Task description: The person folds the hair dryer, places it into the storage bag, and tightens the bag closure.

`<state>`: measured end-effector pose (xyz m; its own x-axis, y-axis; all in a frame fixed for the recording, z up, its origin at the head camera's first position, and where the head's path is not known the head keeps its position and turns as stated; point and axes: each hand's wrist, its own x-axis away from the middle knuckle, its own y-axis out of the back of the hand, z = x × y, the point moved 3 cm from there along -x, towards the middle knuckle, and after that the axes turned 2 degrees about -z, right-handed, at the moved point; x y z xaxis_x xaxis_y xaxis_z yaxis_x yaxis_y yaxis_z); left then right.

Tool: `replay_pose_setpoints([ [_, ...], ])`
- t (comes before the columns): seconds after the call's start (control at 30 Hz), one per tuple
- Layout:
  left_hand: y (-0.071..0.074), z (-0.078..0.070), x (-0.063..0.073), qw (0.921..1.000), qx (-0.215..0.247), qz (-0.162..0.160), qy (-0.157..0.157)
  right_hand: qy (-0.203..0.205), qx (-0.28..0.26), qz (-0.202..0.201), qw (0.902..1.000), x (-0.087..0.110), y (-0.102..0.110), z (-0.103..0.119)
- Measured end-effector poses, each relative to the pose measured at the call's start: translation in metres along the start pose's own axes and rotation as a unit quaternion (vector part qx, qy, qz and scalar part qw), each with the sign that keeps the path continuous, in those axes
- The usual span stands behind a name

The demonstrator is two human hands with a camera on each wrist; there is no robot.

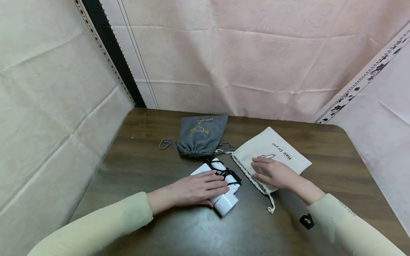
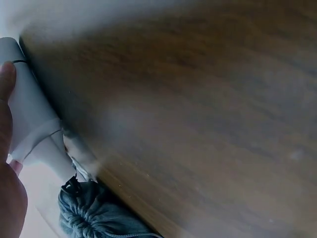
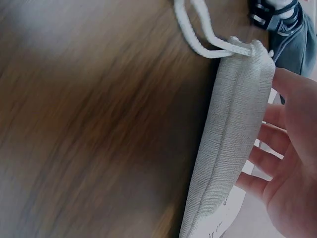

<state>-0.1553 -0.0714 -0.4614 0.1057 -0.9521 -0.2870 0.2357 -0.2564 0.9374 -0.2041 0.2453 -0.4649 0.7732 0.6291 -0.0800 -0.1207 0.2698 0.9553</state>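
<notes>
A white folding hair dryer (image 1: pixel 225 202), wound with a black cord (image 1: pixel 225 172), lies on the table. My left hand (image 1: pixel 198 188) holds it from above, fingers across its body; in the left wrist view the thumb (image 2: pixel 7 82) lies along the side of the white casing (image 2: pixel 32 109). On the right is a cream drawstring bag (image 1: pixel 289 149) printed "Hair Dryer". Slightly spread fingers of my right hand (image 1: pixel 273 172) rest on it near its gathered mouth. In the right wrist view those fingertips touch the thick-looking cloth (image 3: pixel 233 119). The bag's inside is hidden.
A grey drawstring bag (image 1: pixel 201 135) with a yellow dryer print lies behind the hair dryer, its cords spread to both sides. A white drawstring (image 1: pixel 271 204) trails from the cream bag. Pale cloth (image 1: pixel 256 64) hangs behind the brown wooden table (image 1: pixel 144 177).
</notes>
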Motion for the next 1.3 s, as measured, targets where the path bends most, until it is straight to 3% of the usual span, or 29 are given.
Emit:
replay_pose_setpoints([
  [0.3, 0.003, 0.009, 0.001, 0.9974, -0.061, 0.039, -0.008, -0.003, 0.042, -0.021, 0.9989, 0.004, 0.008, -0.006],
  [0.53, 0.008, 0.017, 0.004, 0.9916, -0.122, 0.026, -0.037, 0.029, 0.099, -0.076, 0.9918, 0.001, 0.012, 0.010],
  [0.73, 0.010, 0.017, 0.008, 0.9917, -0.122, 0.035, -0.020, 0.034, 0.128, -0.079, 0.9880, -0.004, 0.008, 0.014],
  [0.9, 0.015, 0.007, 0.013, 0.9968, -0.052, 0.026, 0.054, 0.055, 0.144, -0.089, 0.9840, -0.006, 0.001, 0.012],
  [1.0, 0.020, -0.006, 0.015, 0.9917, 0.001, -0.008, 0.128, 0.058, 0.144, -0.084, 0.9842, -0.008, -0.001, 0.010],
  [1.07, 0.025, -0.016, 0.015, 0.9806, 0.026, -0.021, 0.193, 0.062, 0.136, -0.081, 0.9855, -0.008, 0.000, 0.010],
  [1.2, 0.027, -0.034, 0.009, 0.9472, 0.060, -0.008, 0.315, 0.073, 0.119, -0.079, 0.9871, -0.007, 0.002, 0.006],
  [1.3, 0.022, -0.041, 0.003, 0.9293, 0.069, 0.003, 0.363, 0.077, 0.115, -0.076, 0.9875, -0.007, 0.003, 0.003],
])
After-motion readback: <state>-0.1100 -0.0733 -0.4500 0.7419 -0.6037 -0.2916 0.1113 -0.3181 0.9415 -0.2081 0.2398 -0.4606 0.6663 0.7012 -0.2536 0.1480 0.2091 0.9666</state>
